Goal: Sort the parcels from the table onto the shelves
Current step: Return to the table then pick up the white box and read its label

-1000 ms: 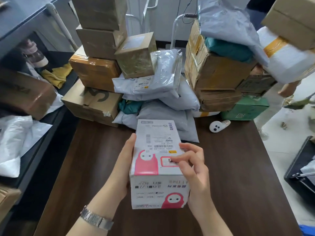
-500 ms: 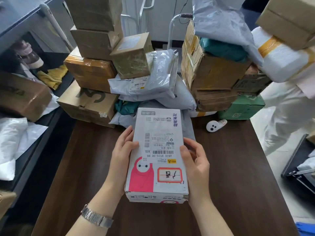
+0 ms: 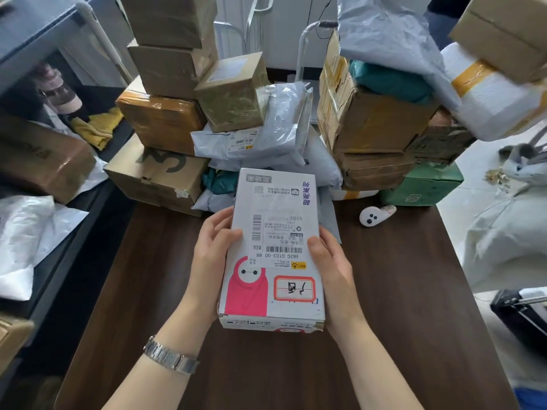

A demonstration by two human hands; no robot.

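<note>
- A white parcel box (image 3: 273,250) with a pink cartoon figure and a shipping label was held above the dark tabletop (image 3: 399,291), label face up, the print upside down to the camera.
- The left hand (image 3: 211,261) was clamped on its left edge, thumb laid over the top face; a metal wristwatch (image 3: 170,355) was noted on that wrist.
- The right hand (image 3: 333,270) was clamped on the right edge, thumb on the label.
- Just behind the box, grey mailer bags (image 3: 260,137) were piled between stacked cardboard boxes (image 3: 165,122) at left and taped cartons (image 3: 373,128) at right.
- A small white device (image 3: 374,216) lay on the tabletop near a green box (image 3: 423,187).
- Shelves (image 3: 38,34) with parcels were seen at far left.
</note>
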